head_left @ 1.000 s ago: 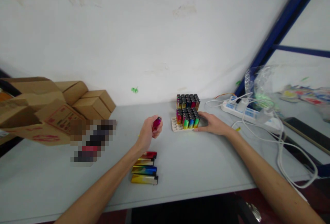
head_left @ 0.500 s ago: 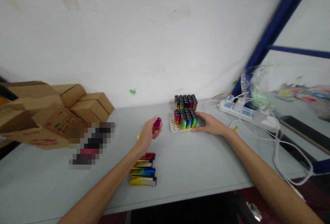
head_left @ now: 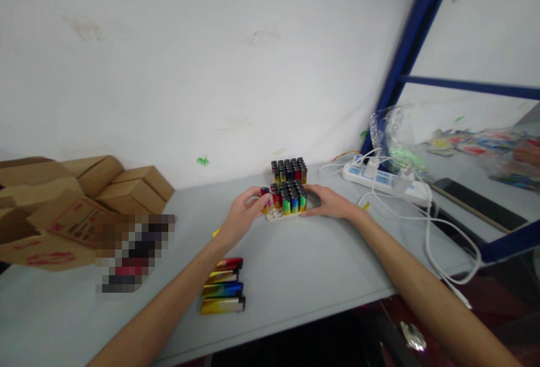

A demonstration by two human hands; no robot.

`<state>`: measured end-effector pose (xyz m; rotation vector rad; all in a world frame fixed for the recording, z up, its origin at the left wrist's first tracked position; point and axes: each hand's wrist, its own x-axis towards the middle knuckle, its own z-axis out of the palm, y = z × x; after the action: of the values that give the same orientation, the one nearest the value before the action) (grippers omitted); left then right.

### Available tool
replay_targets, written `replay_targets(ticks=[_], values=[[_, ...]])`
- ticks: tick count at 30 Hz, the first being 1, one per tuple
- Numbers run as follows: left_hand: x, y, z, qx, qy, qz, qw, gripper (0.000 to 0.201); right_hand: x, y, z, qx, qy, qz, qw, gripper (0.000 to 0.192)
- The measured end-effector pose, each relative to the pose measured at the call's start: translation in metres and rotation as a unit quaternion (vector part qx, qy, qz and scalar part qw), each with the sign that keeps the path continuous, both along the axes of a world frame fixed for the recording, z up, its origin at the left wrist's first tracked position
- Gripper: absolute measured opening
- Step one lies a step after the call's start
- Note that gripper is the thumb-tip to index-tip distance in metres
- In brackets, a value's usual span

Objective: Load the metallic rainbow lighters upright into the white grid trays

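Note:
Between the thumb and fingers of my left hand is an upright purple and yellow lighter, at the left side of a white tray with round holes. Several colourful lighters stand in that tray, filling its middle and right. My right hand curves around the tray's right side, its thumb along the front corner and its fingers behind. Closer to me, several lighters lie on their sides in a column, partly behind my left forearm.
Behind the tray stands another block of lighters. Cardboard boxes and a blurred-out patch are at left. On the right are a power strip with white cables, a phone and a blue frame.
My left hand has brought the lighter to the tray's left side and stood it upright. My right hand stays at the tray. The whole view has shifted a little.

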<state>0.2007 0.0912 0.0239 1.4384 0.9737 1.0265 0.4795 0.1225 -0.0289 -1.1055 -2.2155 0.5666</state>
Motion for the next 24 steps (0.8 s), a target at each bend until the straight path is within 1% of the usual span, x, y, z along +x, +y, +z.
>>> replay_targets(ticks=[2,5,7,9,12,15,20,22,24], values=[[0.003,0.007,-0.003,0.053,0.036,0.028,0.998,0.040,0.000,0.001,-0.001,0.000,0.001,-0.001,1.000,0.076],[0.006,0.013,-0.007,0.148,0.098,0.061,0.982,0.037,0.001,0.001,-0.003,-0.003,0.000,0.000,1.000,0.077],[0.006,0.014,-0.010,0.190,0.144,0.063,0.969,0.034,0.001,0.001,-0.004,-0.003,-0.003,-0.004,1.000,0.078],[0.005,0.013,-0.012,0.217,0.187,0.057,0.956,0.032,0.001,0.002,-0.004,-0.003,-0.006,-0.008,1.000,0.080],[0.004,0.013,-0.015,0.240,0.224,0.042,0.944,0.032,0.001,0.002,-0.006,-0.003,-0.006,-0.009,1.000,0.080],[0.005,0.015,-0.016,0.247,0.239,0.021,0.939,0.033,0.002,0.003,-0.006,-0.002,-0.004,-0.007,1.000,0.081],[0.008,0.017,-0.011,0.214,0.264,-0.016,0.940,0.041,0.001,0.002,-0.005,-0.001,-0.015,-0.007,1.000,0.080],[0.001,0.015,-0.007,0.213,0.288,-0.024,0.933,0.045,0.000,0.001,-0.003,-0.001,-0.013,-0.007,1.000,0.079],[-0.015,0.015,-0.002,0.234,0.329,-0.007,0.915,0.043,0.000,0.000,-0.001,-0.001,-0.009,-0.004,1.000,0.077]])
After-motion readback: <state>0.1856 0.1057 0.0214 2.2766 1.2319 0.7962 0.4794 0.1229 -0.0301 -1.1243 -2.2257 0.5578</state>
